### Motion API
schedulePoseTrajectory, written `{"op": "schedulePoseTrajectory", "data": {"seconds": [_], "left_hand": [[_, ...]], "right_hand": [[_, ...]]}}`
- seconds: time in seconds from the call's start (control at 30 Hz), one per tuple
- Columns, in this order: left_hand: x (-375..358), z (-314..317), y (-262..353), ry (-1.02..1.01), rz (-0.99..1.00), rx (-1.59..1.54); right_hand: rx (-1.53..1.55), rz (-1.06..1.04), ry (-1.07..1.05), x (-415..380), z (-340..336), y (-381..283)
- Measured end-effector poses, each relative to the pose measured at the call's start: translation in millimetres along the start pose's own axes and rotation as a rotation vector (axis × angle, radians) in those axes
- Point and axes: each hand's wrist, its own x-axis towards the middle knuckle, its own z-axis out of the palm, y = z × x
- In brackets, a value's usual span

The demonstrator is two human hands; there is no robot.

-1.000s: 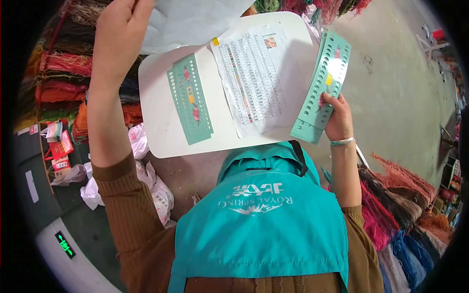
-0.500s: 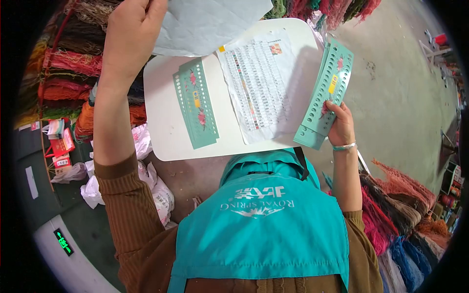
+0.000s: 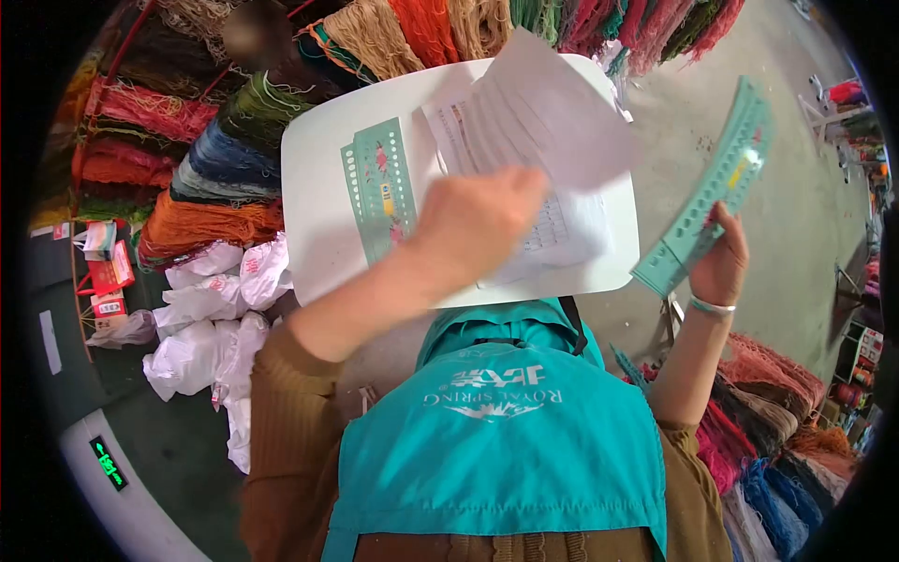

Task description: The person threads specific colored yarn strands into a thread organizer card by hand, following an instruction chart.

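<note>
My left hand (image 3: 482,211), blurred by motion, is closed at the lower edge of a lifted, curling paper sheet (image 3: 585,126). Beneath it lies a printed chart page (image 3: 545,234), partly covered by the hand and sheet. To the left, green cards with punched holes and flower prints (image 3: 382,173) lie overlapped on a white board (image 3: 314,178); my left wrist is just below them. My right hand (image 3: 721,258) grips a stack of similar green punched cards (image 3: 702,201), held tilted beyond the board's right edge.
Yarn skeins (image 3: 225,140) in many colours hang at the left and along the top. More skeins (image 3: 763,403) are at the lower right. White plastic bags (image 3: 201,328) sit on the floor at left. A teal apron (image 3: 501,431) covers my front.
My left hand has come down and right from the upper left, and the paper sheet has swung over the chart. The right hand has moved right with its cards.
</note>
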Motion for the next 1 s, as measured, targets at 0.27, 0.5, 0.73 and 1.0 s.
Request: {"op": "schedulePoseTrajectory", "data": {"seconds": [0.27, 0.5, 0.73, 1.0], "left_hand": [[-35, 83, 20, -0.097, -0.269, -0.669], [-53, 39, -22, 0.124, -0.921, -1.68], [-97, 43, -44, 0.358, -1.108, -1.515], [-126, 33, -55, 0.504, -1.213, -1.351]], "right_hand": [[-0.181, 0.069, -0.151, -10, 60, 36], [-0.178, 0.398, -0.316, -25, 106, 121], [-0.232, 0.46, -0.336, -35, 132, 166], [-0.143, 0.556, -0.311, -46, 151, 197]]}}
